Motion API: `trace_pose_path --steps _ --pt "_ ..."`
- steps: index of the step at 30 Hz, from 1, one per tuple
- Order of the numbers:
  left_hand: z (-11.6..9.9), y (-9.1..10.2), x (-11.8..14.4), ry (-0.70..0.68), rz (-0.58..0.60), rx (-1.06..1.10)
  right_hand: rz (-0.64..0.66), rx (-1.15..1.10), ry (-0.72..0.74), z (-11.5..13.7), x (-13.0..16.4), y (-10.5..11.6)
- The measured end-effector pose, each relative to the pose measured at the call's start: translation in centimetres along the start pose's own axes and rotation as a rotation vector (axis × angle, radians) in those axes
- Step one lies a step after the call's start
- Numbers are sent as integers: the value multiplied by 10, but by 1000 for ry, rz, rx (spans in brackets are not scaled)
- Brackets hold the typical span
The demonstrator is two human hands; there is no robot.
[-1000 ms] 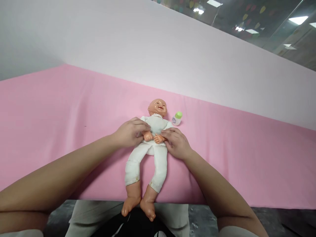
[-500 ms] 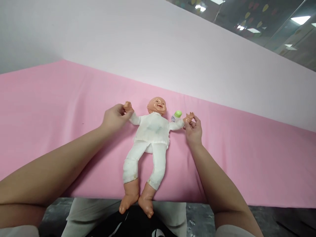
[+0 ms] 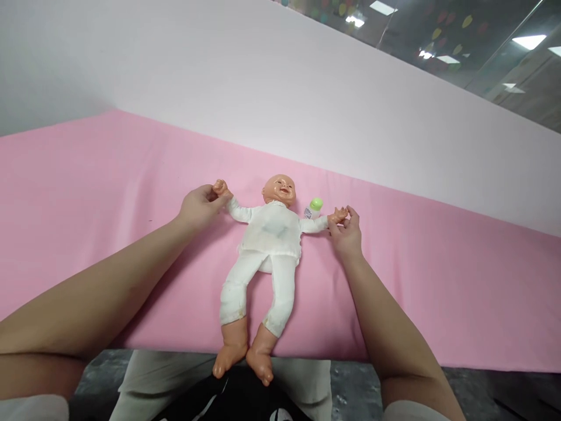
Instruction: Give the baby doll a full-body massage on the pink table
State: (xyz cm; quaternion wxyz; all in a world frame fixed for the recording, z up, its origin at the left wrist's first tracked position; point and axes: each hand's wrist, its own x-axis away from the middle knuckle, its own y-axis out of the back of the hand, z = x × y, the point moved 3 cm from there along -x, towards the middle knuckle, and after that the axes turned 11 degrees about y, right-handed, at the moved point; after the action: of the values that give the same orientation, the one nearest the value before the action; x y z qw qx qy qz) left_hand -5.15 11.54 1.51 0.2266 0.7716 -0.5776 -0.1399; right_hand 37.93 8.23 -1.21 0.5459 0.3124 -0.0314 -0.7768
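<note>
Doll's hands mostly hidden: one inside left hand grip, other behind right hand fingers. Small bottle beside doll's head is partly covered by doll's arm; label print too small to read. Both forearms cut off at bottom edge, below doll's feet. Pink surface runs out of frame left & right of doll.

We see the doll lying on the cloth, feet toward us. The bottle lies right of its head.
</note>
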Motion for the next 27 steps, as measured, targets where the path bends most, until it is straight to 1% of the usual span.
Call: trace_pose_path --steps 2,3,5,7,9,10,12,14,16,18,19,21,23,25,27 --pt "-9 -3 15 -113 0 32 20 24 178 20 11 -5" --pt "-15 -6 23 -197 29 24 51 49 269 32 17 -9" --pt "-25 -13 40 -404 109 -62 145 100 488 55 31 -19" --pt "-32 -21 55 -647 179 -194 259 161 684 74 43 -31" --pt "-34 -29 64 -834 213 -308 332 193 802 86 51 -41" --pt "-33 -32 66 -886 218 -346 363 203 834 89 53 -44" --pt "-29 -36 65 -919 220 -395 414 214 858 91 55 -49" --pt "-26 -39 63 -921 219 -404 430 207 851 88 55 -51" --pt "-25 -40 62 -907 225 -392 412 177 817 84 52 -50" --pt "-25 -39 61 -853 208 -361 359 147 736 78 48 -48" --pt "-25 -37 60 -804 187 -341 317 133 665 74 45 -45" --pt "-25 -30 55 -659 119 -296 208 90 487 64 38 -39" --pt "-23 -22 45 -476 44 -246 84 9 330 52 29 -30" --pt "-18 -13 32 -305 -14 -204 -16 -73 241 38 20 -19" --pt "-11 -5 16 -175 -58 -180 -66 -104 153 21 9 -9"
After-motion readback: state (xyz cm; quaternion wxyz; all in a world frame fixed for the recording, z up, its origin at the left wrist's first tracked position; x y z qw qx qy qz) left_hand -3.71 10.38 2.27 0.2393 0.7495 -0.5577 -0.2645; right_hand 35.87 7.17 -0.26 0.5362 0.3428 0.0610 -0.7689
